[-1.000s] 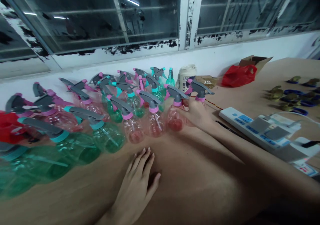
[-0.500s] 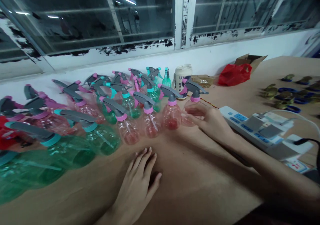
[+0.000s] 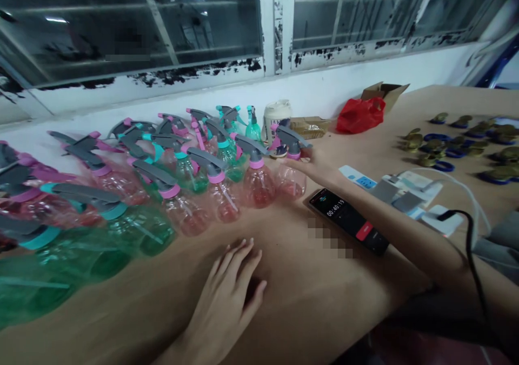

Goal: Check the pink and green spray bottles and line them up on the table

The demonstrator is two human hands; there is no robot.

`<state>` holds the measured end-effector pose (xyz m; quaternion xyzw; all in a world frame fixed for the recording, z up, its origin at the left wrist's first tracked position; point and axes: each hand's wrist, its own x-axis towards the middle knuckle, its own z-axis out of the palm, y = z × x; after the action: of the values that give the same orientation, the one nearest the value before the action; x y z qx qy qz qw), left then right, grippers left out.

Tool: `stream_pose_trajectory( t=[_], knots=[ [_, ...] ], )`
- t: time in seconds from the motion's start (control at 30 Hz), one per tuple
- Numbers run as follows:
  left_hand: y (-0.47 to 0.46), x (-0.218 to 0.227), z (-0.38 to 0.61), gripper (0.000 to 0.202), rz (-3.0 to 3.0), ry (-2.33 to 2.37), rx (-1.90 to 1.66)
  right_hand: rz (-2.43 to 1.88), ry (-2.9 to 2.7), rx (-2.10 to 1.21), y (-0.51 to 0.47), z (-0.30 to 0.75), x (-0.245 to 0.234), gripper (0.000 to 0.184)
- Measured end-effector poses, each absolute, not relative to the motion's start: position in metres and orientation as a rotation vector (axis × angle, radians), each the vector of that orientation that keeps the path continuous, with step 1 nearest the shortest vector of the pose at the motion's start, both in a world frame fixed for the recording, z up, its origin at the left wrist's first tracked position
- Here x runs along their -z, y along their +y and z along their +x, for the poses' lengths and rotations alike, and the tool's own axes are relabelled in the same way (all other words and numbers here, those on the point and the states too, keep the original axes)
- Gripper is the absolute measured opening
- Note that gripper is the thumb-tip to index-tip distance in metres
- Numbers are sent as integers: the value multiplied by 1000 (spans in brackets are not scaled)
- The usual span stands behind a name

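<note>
My left hand lies palm down on the brown tabletop, fingers stretched out, holding nothing. My right hand reaches across to a clear pink spray bottle with a grey and pink trigger head, at the right end of a front row. Its fingers are around the bottle's neck, just under the pink collar; some are hidden or blurred. Beside it stand more pink spray bottles, upright. Green spray bottles with turquoise collars are nearer on the left.
A phone showing a timer lies beside my right forearm. Past it is a white power strip with plugs and cables. Behind are a paper cup, a red plastic bag and a cardboard box. Several brass-coloured parts lie far right.
My right hand has moved from the end pink bottle's body up to its neck. The phone, hidden before, now shows beside my forearm. The view has shifted right; my left hand stays flat.
</note>
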<state>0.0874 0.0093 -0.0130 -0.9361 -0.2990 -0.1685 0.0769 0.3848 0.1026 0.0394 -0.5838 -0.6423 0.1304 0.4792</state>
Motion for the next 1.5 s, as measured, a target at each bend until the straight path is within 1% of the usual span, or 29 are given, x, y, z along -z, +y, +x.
stream_pose_trajectory(
  t=[0.3, 0.53, 0.73, 0.8, 0.93, 1.0, 1.07, 1.13, 1.2, 1.27, 1.3, 1.4, 1.43, 1.47, 1.5],
  knots=[
    [16, 13, 107, 34, -2885, -879, 533, -1433, -1443, -272, 101, 388, -48, 34],
    [14, 10, 119, 32, -2955, -861, 623, -1445, -1420, -267, 53, 382, -66, 33],
    [12, 9, 111, 28, -3025, -1019, 721, -1329, -1466, -433, 8, 351, -55, 30],
    [11, 8, 106, 36, -3008, -1109, 760, -1325, -1487, -491, 0, 337, -51, 29],
    [8, 3, 97, 62, -2896, -1194, 809, -1180, -1631, -569, -5, 310, -50, 22],
    [7, 1, 92, 71, -2889, -1217, 838, -1097, -1698, -596, -6, 298, -53, 18],
    [6, 1, 86, 74, -2952, -1275, 871, -1039, -1740, -622, -6, 288, -55, 17],
    [6, 3, 79, 71, -3066, -1358, 901, -992, -1763, -654, -7, 279, -55, 18],
    [5, 5, 71, 67, -3170, -1453, 915, -961, -1781, -705, -7, 273, -53, 20],
    [4, 7, 65, 69, -3222, -1550, 905, -934, -1790, -774, -7, 269, -52, 25],
    [3, 7, 62, 71, -3228, -1592, 894, -917, -1791, -817, -6, 268, -52, 31],
    [2, 4, 59, 76, -3275, -1629, 840, -781, -1793, -997, 0, 266, -59, 63],
    [2, 2, 60, 78, -3318, -1614, 823, -714, -1808, -1056, 2, 265, -62, 70],
    [2, -1, 60, 80, -3373, -1582, 809, -653, -1830, -1102, 4, 264, -64, 72],
    [2, -4, 61, 81, -3426, -1545, 797, -609, -1852, -1121, 6, 262, -66, 69]
  ],
)
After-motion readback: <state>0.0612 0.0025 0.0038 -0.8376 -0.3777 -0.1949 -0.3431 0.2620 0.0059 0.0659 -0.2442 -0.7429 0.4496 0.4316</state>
